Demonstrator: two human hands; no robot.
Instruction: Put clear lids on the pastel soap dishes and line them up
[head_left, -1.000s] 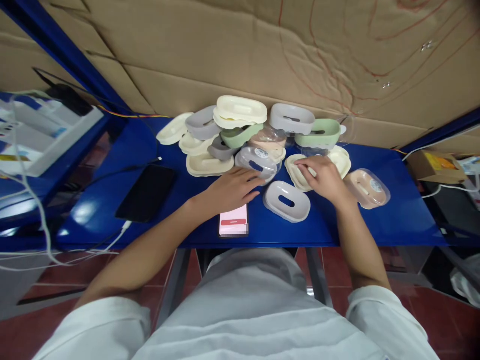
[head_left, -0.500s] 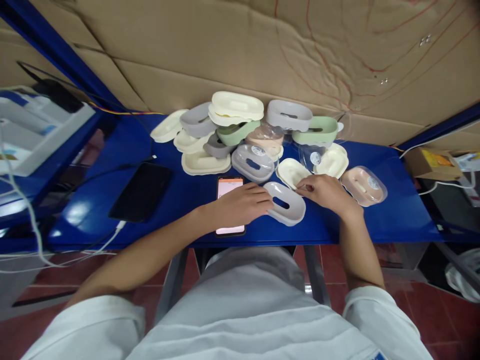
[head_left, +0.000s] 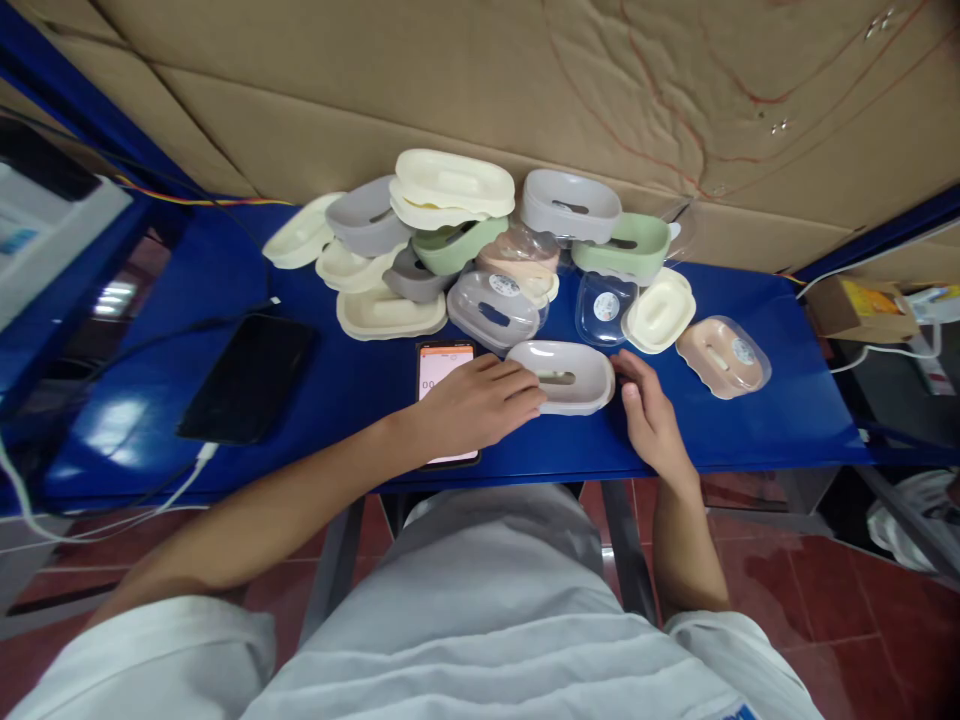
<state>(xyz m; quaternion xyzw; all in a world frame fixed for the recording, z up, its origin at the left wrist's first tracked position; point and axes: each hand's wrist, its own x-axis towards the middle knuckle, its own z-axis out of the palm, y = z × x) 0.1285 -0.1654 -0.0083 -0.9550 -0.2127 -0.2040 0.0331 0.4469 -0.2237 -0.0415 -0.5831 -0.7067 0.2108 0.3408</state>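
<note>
In front of me on the blue table lies a pale grey soap dish [head_left: 585,393], an oval tray with a slot in its middle. A cream-coloured part shows through the slot. My left hand [head_left: 480,408] grips the dish's left end, its fingers bent over the rim. Beside the right end is my right hand [head_left: 651,418], thumb and fingers apart; whether the fingertips touch the rim, I cannot tell. Under my left wrist is a phone [head_left: 455,458] with a lit screen, partly covered. Just behind the dish stands another grey soap dish [head_left: 495,312] with a clear cover.
Several cream, grey and green dish parts are piled at the back, among them a cream tray [head_left: 454,178] and a green dish [head_left: 622,250]. A clear cover [head_left: 606,312] and a pink dish [head_left: 722,358] sit right. A dark phone [head_left: 247,380] charges at left.
The grey dish has turned straighter, and the cream tray beside it has left its former spot. My right hand has moved from that tray to the dish's right end and opened.
</note>
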